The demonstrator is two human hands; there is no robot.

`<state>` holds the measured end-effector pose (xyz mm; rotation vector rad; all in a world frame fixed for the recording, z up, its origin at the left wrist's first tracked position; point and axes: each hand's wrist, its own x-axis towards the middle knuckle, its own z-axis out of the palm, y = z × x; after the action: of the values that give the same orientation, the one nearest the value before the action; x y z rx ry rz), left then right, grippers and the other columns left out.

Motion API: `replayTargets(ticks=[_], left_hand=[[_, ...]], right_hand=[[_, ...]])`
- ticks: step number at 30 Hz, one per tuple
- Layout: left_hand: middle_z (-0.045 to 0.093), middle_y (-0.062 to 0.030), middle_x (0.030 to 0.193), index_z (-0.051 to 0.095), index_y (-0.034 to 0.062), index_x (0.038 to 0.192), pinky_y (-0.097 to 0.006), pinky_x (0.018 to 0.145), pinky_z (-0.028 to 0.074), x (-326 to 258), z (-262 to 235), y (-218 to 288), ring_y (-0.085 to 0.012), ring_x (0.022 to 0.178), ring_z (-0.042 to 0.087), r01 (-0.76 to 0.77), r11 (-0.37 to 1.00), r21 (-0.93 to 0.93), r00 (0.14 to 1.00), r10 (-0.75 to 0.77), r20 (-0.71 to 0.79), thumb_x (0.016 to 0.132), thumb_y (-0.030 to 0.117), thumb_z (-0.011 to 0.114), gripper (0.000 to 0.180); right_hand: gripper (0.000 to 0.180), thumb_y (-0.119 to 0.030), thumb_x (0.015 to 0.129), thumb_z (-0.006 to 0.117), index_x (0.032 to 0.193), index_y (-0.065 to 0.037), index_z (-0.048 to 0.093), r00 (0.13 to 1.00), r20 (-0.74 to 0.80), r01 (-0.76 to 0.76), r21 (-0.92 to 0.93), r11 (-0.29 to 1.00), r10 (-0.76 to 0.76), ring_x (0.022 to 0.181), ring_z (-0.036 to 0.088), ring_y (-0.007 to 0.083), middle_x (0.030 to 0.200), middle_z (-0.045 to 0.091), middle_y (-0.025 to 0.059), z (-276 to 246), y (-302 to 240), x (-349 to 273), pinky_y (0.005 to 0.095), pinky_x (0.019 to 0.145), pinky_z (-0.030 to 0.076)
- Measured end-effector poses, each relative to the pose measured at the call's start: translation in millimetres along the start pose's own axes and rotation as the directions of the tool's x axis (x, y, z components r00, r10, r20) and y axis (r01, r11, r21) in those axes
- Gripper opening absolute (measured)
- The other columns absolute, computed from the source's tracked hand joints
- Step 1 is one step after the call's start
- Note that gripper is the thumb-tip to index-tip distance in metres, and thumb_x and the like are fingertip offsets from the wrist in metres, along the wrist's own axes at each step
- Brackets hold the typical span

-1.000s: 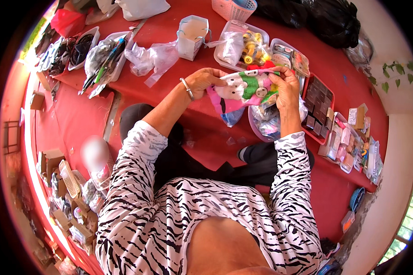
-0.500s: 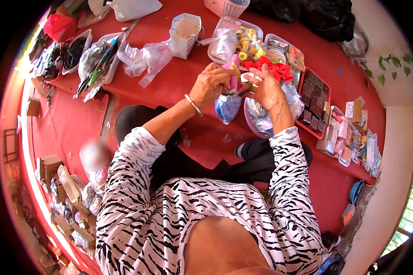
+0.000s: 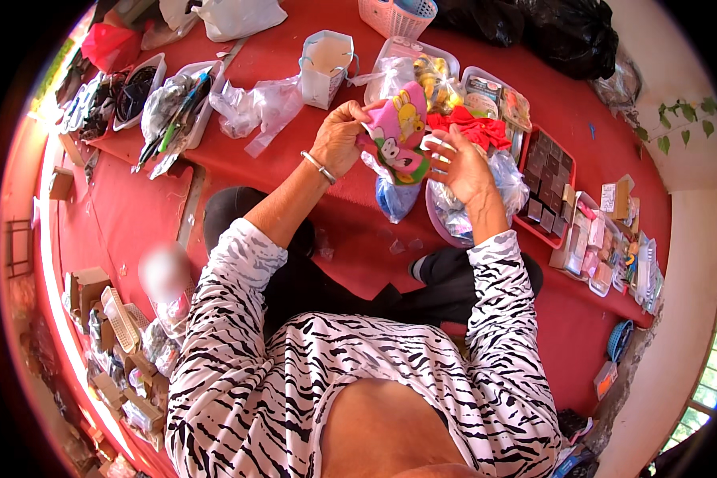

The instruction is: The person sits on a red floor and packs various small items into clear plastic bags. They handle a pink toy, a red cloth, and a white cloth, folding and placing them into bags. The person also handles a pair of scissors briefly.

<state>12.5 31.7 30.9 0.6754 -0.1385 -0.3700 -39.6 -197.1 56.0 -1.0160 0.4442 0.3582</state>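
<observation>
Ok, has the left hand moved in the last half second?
Yes: the left hand has moved left, more nearly below the white box in the picture.

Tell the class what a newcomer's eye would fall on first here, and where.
Probably the pink cartoon-printed piece in the left hand, upper centre, with the open right hand beside it. Next, perhaps the vivid red bundle beyond the right hand, and the black bags at upper right.

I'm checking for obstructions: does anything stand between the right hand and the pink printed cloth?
Nothing visible does. The right hand has its fingers spread right by the near edge of the pink printed cloth, which the left hand holds; whether they touch is unclear. The red cloth lies beyond, not between.
</observation>
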Motion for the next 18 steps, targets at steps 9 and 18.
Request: replayTargets(ticks=[9,18], left_hand=[[0.059,-0.0054,0.071,0.055,0.0099,0.072,-0.022,0.051,0.047,3.0,-13.0,-8.8,-0.0130,0.061,0.057,0.193,0.951,-0.241,0.980,-0.201,-0.008,0.080,-0.009,0.050,0.022],[0.056,-0.0154,0.111,0.047,-0.0037,0.115,-0.034,0.088,0.047,-10.7,17.6,0.8,-0.0226,0.099,0.058,0.316,0.941,-0.119,0.944,-0.325,-0.063,0.089,0.002,0.035,0.030]], right_hand=[[0.032,0.001,0.080,0.056,0.111,0.001,0.052,0.975,0.221,0.018,-0.068,0.997,-0.003,0.095,0.059,0.0193,0.105,0.059,0.0099,24.8,26.1,-2.8,0.0316,0.082,0.049],[0.033,0.004,0.076,0.060,0.108,-0.002,0.056,0.934,0.272,0.284,-0.168,0.944,-0.233,0.087,0.062,0.0160,0.097,0.063,0.0066,32.5,20.9,-10.6,0.0283,0.079,0.050]])
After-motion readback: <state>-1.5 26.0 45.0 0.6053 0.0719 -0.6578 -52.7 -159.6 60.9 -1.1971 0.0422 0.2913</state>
